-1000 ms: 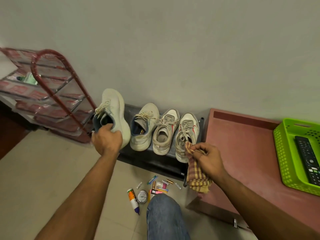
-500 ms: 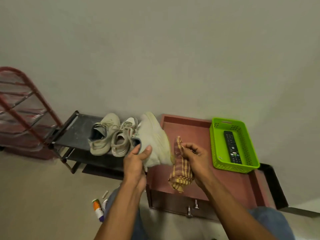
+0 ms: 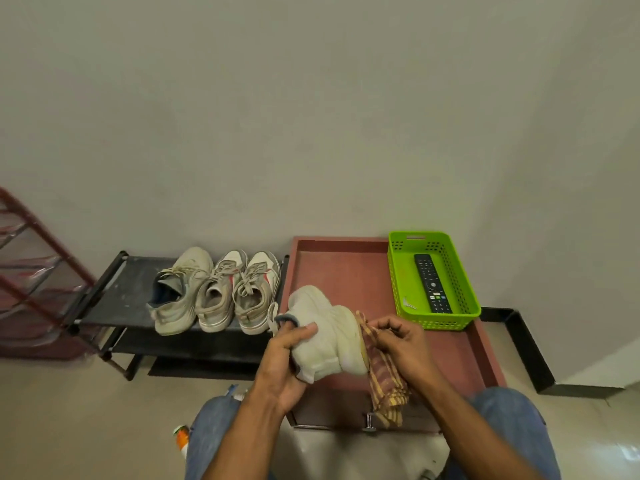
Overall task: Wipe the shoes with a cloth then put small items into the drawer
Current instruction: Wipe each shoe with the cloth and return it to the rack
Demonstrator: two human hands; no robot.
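Pale cream shoe (image 3: 327,336), sole up, grey collar, beside checked cloth (image 3: 381,379)

- The black shoe rack (image 3: 114,289) stands against the wall and carries three pale sneakers (image 3: 214,292) side by side, heels toward the viewer.
- The reddish-brown cabinet top (image 3: 339,268), a rimmed surface just right of the rack, carries a green plastic basket (image 3: 464,299) at its far right corner.
- The tiled floor (image 3: 69,410) carries an orange-and-white tube (image 3: 181,439) beside a knee.
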